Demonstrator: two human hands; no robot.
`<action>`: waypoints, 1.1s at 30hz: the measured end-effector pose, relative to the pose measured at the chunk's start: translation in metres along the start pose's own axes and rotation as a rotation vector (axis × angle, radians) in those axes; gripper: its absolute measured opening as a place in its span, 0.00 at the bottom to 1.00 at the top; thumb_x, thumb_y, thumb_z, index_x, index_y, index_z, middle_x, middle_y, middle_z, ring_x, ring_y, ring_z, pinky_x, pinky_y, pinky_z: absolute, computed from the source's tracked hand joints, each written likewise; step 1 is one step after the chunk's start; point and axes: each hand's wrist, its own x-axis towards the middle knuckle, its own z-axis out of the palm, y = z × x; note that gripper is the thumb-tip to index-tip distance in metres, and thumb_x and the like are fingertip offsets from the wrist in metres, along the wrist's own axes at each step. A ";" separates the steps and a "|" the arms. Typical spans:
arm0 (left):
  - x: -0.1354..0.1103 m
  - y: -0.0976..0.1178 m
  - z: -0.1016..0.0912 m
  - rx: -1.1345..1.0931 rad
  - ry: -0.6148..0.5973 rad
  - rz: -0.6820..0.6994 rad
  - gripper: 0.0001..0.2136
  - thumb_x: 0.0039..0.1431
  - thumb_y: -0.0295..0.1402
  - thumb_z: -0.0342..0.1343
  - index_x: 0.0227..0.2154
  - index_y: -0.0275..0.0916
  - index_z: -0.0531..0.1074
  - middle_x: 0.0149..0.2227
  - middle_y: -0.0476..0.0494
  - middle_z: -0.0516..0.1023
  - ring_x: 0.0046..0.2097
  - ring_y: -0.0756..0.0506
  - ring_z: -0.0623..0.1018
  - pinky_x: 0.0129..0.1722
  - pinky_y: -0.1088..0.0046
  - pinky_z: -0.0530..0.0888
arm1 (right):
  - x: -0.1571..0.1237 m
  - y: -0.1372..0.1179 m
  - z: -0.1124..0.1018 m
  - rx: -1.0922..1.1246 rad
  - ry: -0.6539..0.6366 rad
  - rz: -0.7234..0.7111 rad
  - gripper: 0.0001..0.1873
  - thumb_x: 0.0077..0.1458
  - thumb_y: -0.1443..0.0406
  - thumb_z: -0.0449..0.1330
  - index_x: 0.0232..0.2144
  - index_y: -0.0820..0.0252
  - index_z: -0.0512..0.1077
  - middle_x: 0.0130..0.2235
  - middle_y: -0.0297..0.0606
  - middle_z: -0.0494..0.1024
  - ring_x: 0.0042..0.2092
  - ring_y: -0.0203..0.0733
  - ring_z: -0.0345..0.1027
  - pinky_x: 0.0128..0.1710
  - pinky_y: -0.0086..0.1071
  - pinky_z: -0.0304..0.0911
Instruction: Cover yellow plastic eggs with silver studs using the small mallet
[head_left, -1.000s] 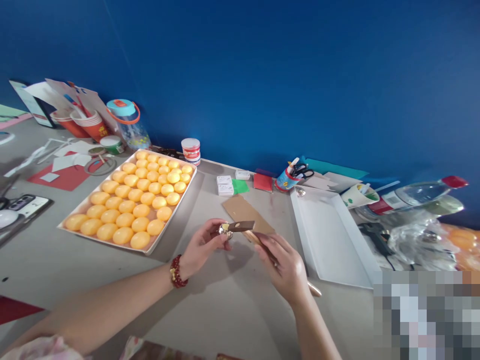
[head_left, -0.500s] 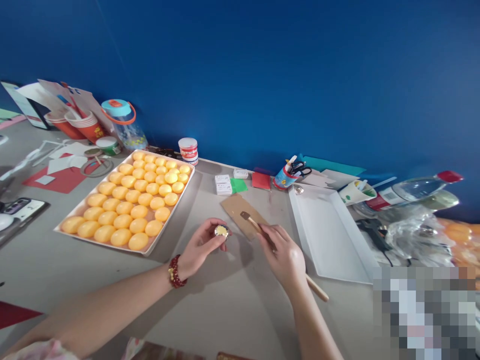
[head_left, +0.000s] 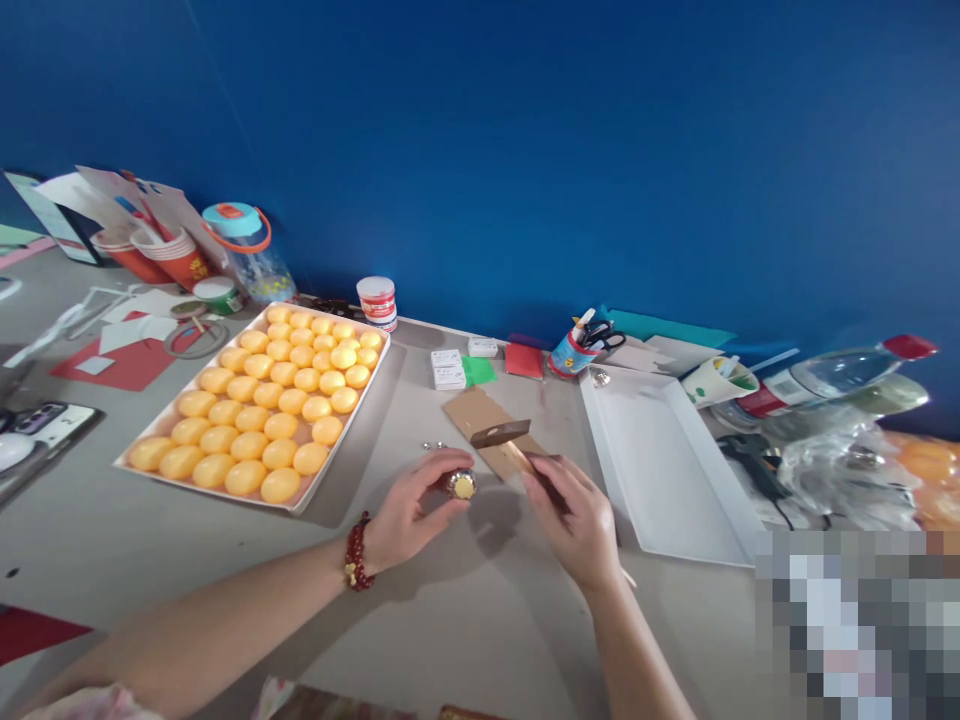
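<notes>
While a rounded silvery piece (head_left: 462, 486) with a pale yellow face is held up by the left hand (head_left: 414, 510), a hammer (head_left: 500, 434) is held ready by the right hand (head_left: 574, 520), as the head view shows. Places are best given from the strip of brown cardboard (head_left: 466, 410) on the grey desk (head_left: 442, 620). The silvery piece is found just off the near left side of that cardboard, its yellow face turned toward the camera; the hammer's head is seen in front of the cardboard, near the piece but apart from it. The left grip is narrow, with the piece caught between thumb and fingers; the right grip is closed round the wooden handle. By judgement, a pause between positioning and tapping is in hand, since no contact between hammer and piece is made. For a tap, the piece would need to be steadied, the fingertips kept clear of the yellow face, and the head lined up squarely with a light swing. To the left of the cardboard, tiny shiny bits (head_left: 440, 446) are left beside the fingers, too small to be identified; farther left, rows of orange balls (head_left: 280, 426) are laid out. To its right, a shallow white tray (head_left: 667, 470) is placed.
</notes>
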 end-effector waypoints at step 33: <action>0.016 -0.012 -0.010 -0.626 0.408 -0.169 0.12 0.62 0.37 0.55 0.45 0.36 0.72 0.35 0.45 0.76 0.26 0.53 0.68 0.28 0.74 0.69 | 0.002 0.033 0.024 -0.268 -0.009 0.002 0.11 0.64 0.65 0.53 0.43 0.59 0.74 0.40 0.43 0.79 0.43 0.48 0.72 0.46 0.42 0.66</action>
